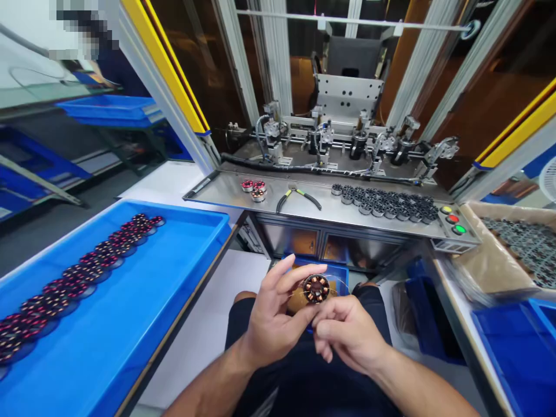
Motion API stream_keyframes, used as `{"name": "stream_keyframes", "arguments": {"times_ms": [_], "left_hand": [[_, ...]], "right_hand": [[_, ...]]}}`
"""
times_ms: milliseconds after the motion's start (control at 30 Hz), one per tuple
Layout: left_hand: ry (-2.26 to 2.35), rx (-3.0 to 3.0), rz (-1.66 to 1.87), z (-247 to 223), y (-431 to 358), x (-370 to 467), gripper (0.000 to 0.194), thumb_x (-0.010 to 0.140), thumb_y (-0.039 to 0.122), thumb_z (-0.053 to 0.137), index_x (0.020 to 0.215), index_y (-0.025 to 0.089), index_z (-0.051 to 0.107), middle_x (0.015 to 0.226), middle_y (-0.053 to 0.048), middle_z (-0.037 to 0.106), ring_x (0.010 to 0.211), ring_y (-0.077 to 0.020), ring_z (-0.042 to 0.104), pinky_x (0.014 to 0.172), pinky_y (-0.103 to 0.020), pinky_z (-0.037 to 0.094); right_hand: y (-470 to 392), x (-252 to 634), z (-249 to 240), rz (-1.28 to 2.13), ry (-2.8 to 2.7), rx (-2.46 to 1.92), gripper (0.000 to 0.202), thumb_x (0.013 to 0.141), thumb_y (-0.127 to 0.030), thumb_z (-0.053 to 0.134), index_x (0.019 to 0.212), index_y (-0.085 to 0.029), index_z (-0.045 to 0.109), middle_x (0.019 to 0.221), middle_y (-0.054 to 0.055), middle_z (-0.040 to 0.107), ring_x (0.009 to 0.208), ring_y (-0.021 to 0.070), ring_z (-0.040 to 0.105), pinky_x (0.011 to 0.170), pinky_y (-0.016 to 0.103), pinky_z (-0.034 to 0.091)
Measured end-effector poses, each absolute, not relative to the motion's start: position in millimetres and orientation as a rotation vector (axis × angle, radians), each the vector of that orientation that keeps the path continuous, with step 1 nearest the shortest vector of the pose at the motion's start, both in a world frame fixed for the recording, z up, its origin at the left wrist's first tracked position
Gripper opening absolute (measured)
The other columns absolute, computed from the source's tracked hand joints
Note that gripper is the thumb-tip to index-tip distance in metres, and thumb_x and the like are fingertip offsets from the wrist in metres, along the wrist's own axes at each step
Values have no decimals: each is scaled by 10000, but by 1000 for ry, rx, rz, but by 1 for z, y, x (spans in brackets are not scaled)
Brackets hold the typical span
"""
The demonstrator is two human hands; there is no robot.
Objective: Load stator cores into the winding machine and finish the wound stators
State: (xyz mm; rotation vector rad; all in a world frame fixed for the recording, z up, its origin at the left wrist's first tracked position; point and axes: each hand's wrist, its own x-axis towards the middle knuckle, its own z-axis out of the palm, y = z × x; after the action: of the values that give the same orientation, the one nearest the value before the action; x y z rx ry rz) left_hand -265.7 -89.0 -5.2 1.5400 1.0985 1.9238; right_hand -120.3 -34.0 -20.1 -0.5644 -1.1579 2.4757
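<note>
A round black stator with copper windings (pixel 316 289) is held above my lap by my left hand (pixel 278 315), its thumb below the part and its fingers along the left and top. Thin loose wires stick out on both sides of it. Just below and to the right, my right hand (pixel 347 330) has its fingers curled together near the stator's lower edge; whatever they pinch is too small to make out. On the metal bench (pixel 217 191) lie pliers with green and black handles (pixel 299 198), jaws together and handles spread.
Three red-and-copper stators (pixel 258 190) sit left of the pliers, several black cores (pixel 386 202) to the right. A blue tray (pixel 174 260) with rows of wound stators stands at left. Machine fixtures (pixel 356 145) line the back; a box of parts (pixel 499 249) is at right.
</note>
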Motion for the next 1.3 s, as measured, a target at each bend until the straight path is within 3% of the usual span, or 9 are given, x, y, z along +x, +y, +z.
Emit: {"name": "stream_keyframes", "arguments": {"times_ms": [200, 300, 367, 433, 533, 733, 900, 1100, 1300], "left_hand": [[1096, 1324, 1895, -6, -90, -277, 852, 793, -25, 712, 1464, 352, 346, 1211, -36, 698, 1021, -112, 711, 886, -193, 583], [1077, 1289, 1841, -7, -93, -282, 822, 825, -11, 689, 1465, 370, 341, 1230, -37, 704, 1025, -100, 707, 880, -172, 575], [1064, 1308, 1790, -9, -96, -283, 801, 858, -9, 649, 1479, 378, 324, 1276, -51, 690, 1049, -103, 700, 905, -188, 570], [1039, 1333, 1713, -11, -97, -282, 790, 883, -1, 615, 1497, 384, 299, 1316, -67, 668, 1087, -116, 687, 941, -220, 565], [993, 1338, 1638, -14, -96, -277, 776, 894, 25, 610, 1507, 381, 294, 1347, -82, 640, 1142, -136, 663, 986, -258, 551], [989, 1137, 1831, -16, -89, -265, 873, 705, 17, 817, 1407, 387, 453, 1115, 10, 669, 885, -69, 688, 802, -139, 566], [877, 974, 1786, -10, -89, -268, 753, 768, 59, 791, 1380, 381, 493, 1117, -19, 741, 921, -103, 719, 834, -181, 576], [905, 836, 1680, -11, -87, -268, 390, 837, 171, 753, 1210, 265, 690, 1331, -93, 680, 901, -130, 736, 866, -221, 590], [1164, 987, 1719, -12, -86, -262, 516, 732, 163, 838, 1220, 269, 709, 1168, -73, 747, 981, -195, 735, 846, -244, 613]], "right_hand": [[-29, -109, -22, 2597, -1217, -589, 315, 658, -395, 889, 724, -125, 740, 457, -7, 611, 351, 86, 554, 328, 139, 355], [-10, -104, -16, 2528, -1356, -556, 301, 677, -377, 888, 803, -138, 756, 568, 26, 688, 451, 111, 626, 440, 187, 471], [4, -104, -7, 2352, -1387, -567, 359, 727, -461, 845, 856, -140, 749, 646, 41, 713, 520, 114, 639, 523, 221, 505], [14, -106, 3, 2215, -1417, -594, 404, 790, -535, 772, 826, -135, 721, 643, 29, 687, 532, 102, 600, 541, 225, 481], [17, -111, 15, 2187, -1519, -661, 368, 834, -476, 752, 710, -147, 642, 554, -17, 607, 491, 78, 512, 525, 217, 420], [4, -113, 9, 2220, -1521, -646, 345, 854, -430, 737, 685, -167, 594, 545, -35, 579, 494, 78, 487, 543, 228, 386], [-1, -107, -1, 2173, -1584, -642, 365, 849, -441, 736, 657, -175, 576, 564, -27, 569, 539, 93, 501, 560, 235, 391], [-8, -110, -7, 1972, -1656, -747, 356, 866, -443, 708, 677, -177, 567, 585, -29, 562, 545, 91, 492, 564, 235, 392], [-10, -108, -13, 1702, -1791, -722, 258, 909, -386, 660, 766, -180, 599, 692, -8, 568, 637, 116, 502, 622, 262, 409]]}}
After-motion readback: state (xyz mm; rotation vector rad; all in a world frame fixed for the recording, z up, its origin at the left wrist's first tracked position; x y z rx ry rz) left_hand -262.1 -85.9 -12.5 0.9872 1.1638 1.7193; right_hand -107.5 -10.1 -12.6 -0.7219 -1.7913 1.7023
